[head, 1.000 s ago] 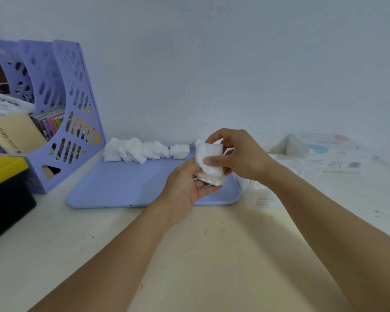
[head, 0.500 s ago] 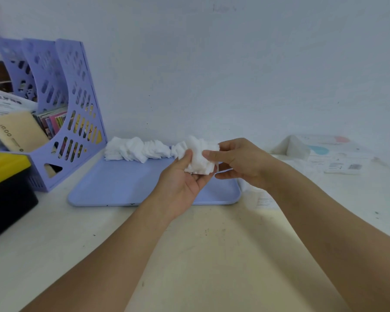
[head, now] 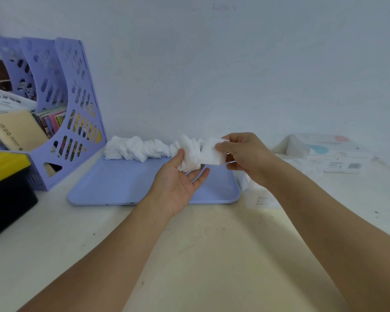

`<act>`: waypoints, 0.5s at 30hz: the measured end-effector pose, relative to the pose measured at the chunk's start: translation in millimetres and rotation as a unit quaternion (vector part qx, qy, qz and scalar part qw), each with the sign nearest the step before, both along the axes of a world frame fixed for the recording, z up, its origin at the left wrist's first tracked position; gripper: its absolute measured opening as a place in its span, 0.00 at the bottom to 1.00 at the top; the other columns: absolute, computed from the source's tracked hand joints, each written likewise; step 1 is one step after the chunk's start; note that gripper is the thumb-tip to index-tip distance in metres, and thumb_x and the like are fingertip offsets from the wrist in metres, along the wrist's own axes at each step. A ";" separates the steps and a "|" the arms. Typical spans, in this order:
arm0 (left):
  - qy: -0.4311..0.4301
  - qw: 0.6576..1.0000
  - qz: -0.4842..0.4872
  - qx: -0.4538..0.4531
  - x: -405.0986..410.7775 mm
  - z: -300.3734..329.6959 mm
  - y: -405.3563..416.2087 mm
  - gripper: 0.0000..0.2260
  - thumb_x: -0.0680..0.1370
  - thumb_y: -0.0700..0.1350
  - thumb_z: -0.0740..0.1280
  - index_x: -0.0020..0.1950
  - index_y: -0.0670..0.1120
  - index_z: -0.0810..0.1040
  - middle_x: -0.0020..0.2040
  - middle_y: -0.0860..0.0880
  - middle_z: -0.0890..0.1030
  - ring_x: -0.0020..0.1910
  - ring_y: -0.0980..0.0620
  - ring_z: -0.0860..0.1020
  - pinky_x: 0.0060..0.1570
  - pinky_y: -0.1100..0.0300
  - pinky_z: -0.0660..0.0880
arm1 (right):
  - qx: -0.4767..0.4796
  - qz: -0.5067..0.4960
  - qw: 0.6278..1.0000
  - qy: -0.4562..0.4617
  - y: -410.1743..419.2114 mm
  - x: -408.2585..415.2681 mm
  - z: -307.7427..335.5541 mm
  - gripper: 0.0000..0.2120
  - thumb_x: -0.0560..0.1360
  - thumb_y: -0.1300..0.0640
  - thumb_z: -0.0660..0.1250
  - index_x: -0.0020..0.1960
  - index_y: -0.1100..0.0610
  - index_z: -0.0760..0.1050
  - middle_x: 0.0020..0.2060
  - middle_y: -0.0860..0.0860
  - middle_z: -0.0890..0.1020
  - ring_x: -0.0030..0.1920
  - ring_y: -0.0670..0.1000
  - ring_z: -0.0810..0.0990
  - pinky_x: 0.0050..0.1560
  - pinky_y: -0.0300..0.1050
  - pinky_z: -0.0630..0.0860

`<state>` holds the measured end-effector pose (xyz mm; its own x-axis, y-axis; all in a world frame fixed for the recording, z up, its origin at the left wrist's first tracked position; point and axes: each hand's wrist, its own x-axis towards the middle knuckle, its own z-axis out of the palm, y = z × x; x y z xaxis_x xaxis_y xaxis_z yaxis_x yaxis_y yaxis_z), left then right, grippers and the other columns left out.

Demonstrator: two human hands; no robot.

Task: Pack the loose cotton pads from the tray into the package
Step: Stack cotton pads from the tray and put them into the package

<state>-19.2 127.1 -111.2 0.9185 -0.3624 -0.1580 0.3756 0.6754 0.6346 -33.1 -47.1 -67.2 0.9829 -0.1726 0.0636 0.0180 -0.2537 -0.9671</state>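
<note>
Both hands are raised above the near right part of a lilac tray (head: 126, 188) that lies flat on the pale surface (head: 212, 255). The left hand (head: 180, 183), palm up, pinches a ragged bunch of cotton pads (head: 189, 154) between thumb and fingers; the right hand (head: 245, 158) pinches a neater stack of pads (head: 212, 152) between thumb and fingertips, touching the bunch. A row of loose pads (head: 135, 149) lies along the far edge of the tray, against the wall. To the right of the tray lies the package (head: 263, 192), a clear wrapper partly hidden by the right forearm; its contents cannot be made out. Farther right of the tray lies a printed white pack (head: 331, 152). Left of the tray stands a lilac file rack (head: 77, 109) holding booklets and papers, and beside that a black box with a yellow lid (head: 7, 176).
</note>
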 end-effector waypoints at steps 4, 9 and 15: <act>-0.059 0.993 0.063 0.082 3.0 -4.9 -1.4 0.16 0.83 0.42 0.66 0.71 0.45 0.74 0.64 0.42 0.81 0.56 0.45 0.84 0.46 0.54 0.84 | 0.082 0.038 0.996 -0.021 -5.4 -5.2 11.0 0.05 0.78 0.61 0.68 0.52 0.59 0.81 0.41 0.54 0.83 0.40 0.51 0.80 0.40 0.42 0.75; -0.136 0.978 0.031 0.155 -4.9 -2.7 -4.8 0.13 0.80 0.33 0.66 0.62 0.43 0.79 0.60 0.43 0.84 0.61 0.44 0.82 0.56 0.52 0.82 | 0.056 0.202 0.977 -0.024 -2.2 -12.4 11.3 0.09 0.80 0.59 0.68 0.59 0.59 0.81 0.46 0.54 0.83 0.45 0.50 0.80 0.44 0.43 0.75; -0.109 0.981 -0.013 0.160 -10.8 -2.8 -7.0 0.13 0.84 0.40 0.61 0.66 0.43 0.79 0.60 0.39 0.84 0.60 0.41 0.82 0.58 0.45 0.81 | -0.094 0.130 0.984 -0.076 4.0 -6.9 2.4 0.06 0.79 0.62 0.70 0.55 0.59 0.82 0.37 0.51 0.83 0.35 0.48 0.78 0.35 0.41 0.74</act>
<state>-30.0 120.1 -114.0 0.9341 -0.3506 -0.0677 0.2216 0.4203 0.8799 -40.0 -43.1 -64.8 0.9688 0.1133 0.2202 0.2473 -0.3953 -0.8846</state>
